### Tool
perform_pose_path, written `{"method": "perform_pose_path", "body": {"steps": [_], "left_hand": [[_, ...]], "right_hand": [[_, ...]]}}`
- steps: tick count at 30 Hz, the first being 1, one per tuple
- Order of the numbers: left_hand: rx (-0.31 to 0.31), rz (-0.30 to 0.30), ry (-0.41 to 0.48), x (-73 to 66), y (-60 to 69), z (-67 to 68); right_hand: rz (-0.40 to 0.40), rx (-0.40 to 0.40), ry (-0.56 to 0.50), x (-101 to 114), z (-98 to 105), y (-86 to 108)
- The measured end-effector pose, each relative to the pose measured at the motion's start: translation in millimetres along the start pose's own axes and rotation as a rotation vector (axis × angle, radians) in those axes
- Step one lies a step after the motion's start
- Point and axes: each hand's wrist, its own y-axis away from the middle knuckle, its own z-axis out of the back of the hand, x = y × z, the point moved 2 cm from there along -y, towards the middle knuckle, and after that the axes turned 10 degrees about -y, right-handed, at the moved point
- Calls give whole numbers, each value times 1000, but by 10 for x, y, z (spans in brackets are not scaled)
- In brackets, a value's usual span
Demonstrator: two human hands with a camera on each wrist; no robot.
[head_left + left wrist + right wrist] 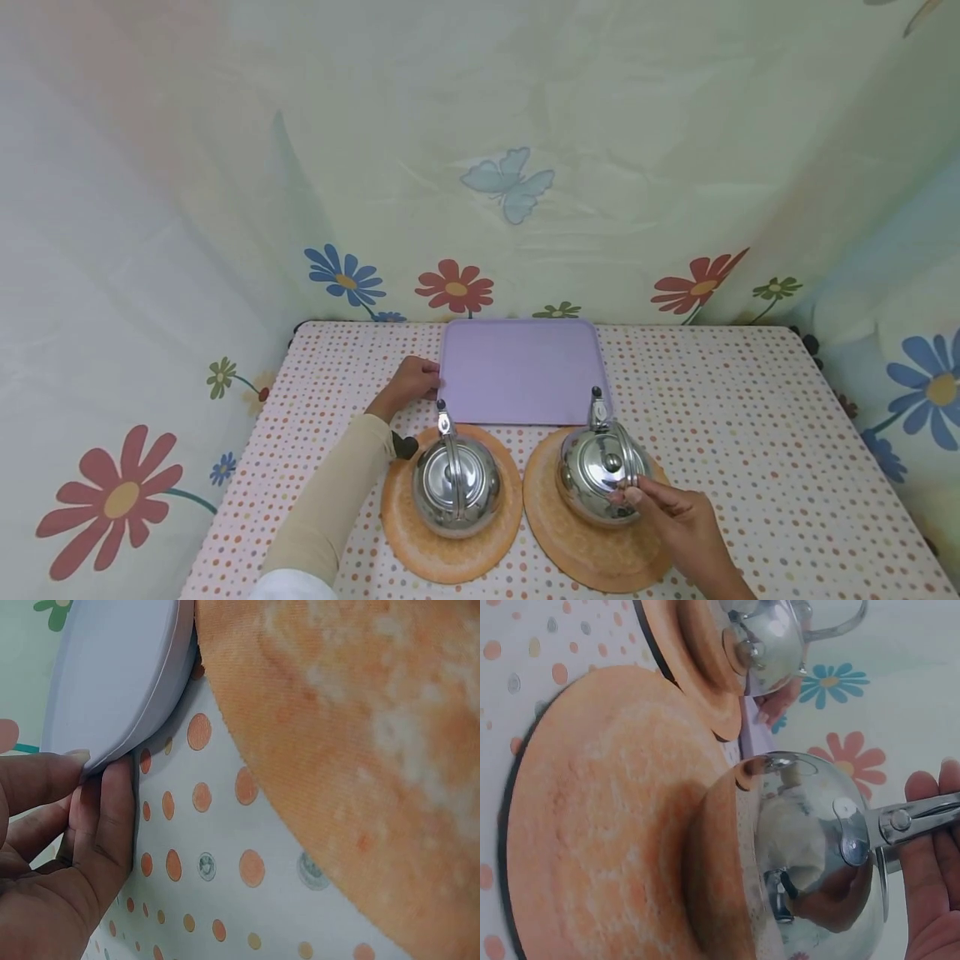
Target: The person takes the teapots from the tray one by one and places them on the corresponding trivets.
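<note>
My left hand (414, 379) is at the left edge of a lilac tray (521, 367). In the left wrist view its thumb (56, 774) lies over the tray's rim and the fingers are beneath, pinching it. My right hand (686, 521) holds the handle of a shiny metal kettle (581, 498), fingers hooked under it in the right wrist view. This kettle is over the far part of the right orange round mat (600, 575), spout toward the tray; whether its base touches the mat I cannot tell. A second, similar kettle (433, 510) stands on the left round mat (450, 568), untouched.
The table (757, 433) wears a white cloth with coloured dots. Behind it hangs a pale curtain (600, 108) with printed flowers and a butterfly. The tray lies at the table's back edge, close behind both mats. My left forearm passes beside the left mat.
</note>
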Motion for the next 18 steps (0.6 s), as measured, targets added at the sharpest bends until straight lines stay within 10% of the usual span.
{"method": "perform_pose_path", "body": {"steps": [8, 18], "left_hand": [[-8, 5, 16, 24, -1, 7], [-50, -1, 37, 4, 24, -156]], "right_hand": [[55, -42, 4, 12, -62, 31], [-81, -151, 52, 90, 122, 51]]}}
